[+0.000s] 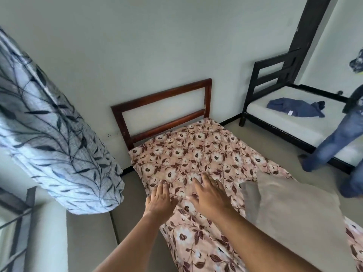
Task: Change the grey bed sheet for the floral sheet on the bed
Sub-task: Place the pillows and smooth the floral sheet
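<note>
Head view: at the far left a curtain [59, 134], white with a dark leaf print, is seen hanging beside the wall. Just right of it, across a strip of floor, the left edge of the bed is located.

The left hand [160, 201] is laid palm down on the floral sheet [186, 154], near that left edge. Its fingers are extended and slightly spread; nothing is gripped.

The floral sheet is spread over the mattress. It runs from the brown wooden headboard [161, 112], set against the wall, down to the bottom of the frame. Wrinkles are visible around both hands.

The right hand [208, 195] is laid flat on the sheet just beside the left hand, nearer the middle of the bed. Its fingers are straight and splayed, and nothing is held.

To the right of the hands a grey fabric item [290, 213] is lying on top of the floral sheet. Whether it is a folded sheet or a pillow cannot be determined.

At the far right a second bed [275, 75] with a dark frame and a bare white mattress is placed against the wall. A blue garment [294, 107] is lying on it. The legs [334, 138] of another person in jeans are seen beside it, blurred.
</note>
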Motion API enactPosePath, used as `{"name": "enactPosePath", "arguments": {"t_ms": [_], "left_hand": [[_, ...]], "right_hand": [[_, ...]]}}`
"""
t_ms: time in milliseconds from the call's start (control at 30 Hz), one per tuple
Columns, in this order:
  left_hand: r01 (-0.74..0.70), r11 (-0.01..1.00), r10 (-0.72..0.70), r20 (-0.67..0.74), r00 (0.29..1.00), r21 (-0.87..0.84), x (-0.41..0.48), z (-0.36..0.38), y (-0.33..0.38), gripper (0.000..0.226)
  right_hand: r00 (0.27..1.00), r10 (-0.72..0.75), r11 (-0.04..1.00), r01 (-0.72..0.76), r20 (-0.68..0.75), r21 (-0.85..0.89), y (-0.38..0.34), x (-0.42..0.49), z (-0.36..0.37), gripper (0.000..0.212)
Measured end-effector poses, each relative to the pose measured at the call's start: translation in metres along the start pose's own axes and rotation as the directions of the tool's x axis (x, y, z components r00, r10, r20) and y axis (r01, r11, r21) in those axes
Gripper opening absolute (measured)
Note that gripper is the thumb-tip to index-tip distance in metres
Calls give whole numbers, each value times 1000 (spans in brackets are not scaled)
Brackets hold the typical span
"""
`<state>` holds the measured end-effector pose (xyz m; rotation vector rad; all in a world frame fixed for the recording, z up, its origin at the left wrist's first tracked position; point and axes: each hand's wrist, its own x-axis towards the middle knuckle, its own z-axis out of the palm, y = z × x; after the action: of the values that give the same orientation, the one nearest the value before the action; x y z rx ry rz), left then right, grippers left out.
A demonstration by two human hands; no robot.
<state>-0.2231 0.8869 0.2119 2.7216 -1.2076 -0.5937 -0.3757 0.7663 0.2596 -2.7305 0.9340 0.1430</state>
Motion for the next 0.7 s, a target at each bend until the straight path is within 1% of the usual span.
{"name": "enactPosePath", "arguments": {"t_ms": [200, 367, 433, 567, 600, 633, 700], "left_hand": [[-5, 1000, 5, -12, 1000, -3, 50, -27, 5, 86], [17, 999, -17, 4, 1000, -50, 122, -42, -14, 81], [28, 998, -28, 11, 1000, -49, 163, -45, -33, 80], [24, 989, -27, -17, 999, -147, 284, -48, -97, 79], [48, 983, -50, -11, 999, -177, 312, -46, -114, 78], [92, 970, -88, 28, 996, -227, 364, -43, -144, 79], [154, 945, -145, 52, 988, -288, 412, -38, -175, 79]], "right_hand": [[999, -4, 1000, 5, -42, 1, 13, 58, -10, 73], [999, -5, 1000, 7, -36, 29, 0, 122, 5, 74], [1000, -12, 1000, 12, -23, 24, -5, 160, 13, 73], [1000, -8, 1000, 8, 8, 19, -25, 268, 30, 72], [1000, 3, 1000, -4, 18, 20, -32, 293, 39, 71], [998, 24, 999, -25, 54, 26, -43, 344, 53, 71], [993, 45, 999, -45, 106, -5, -54, 386, 65, 70]]}}
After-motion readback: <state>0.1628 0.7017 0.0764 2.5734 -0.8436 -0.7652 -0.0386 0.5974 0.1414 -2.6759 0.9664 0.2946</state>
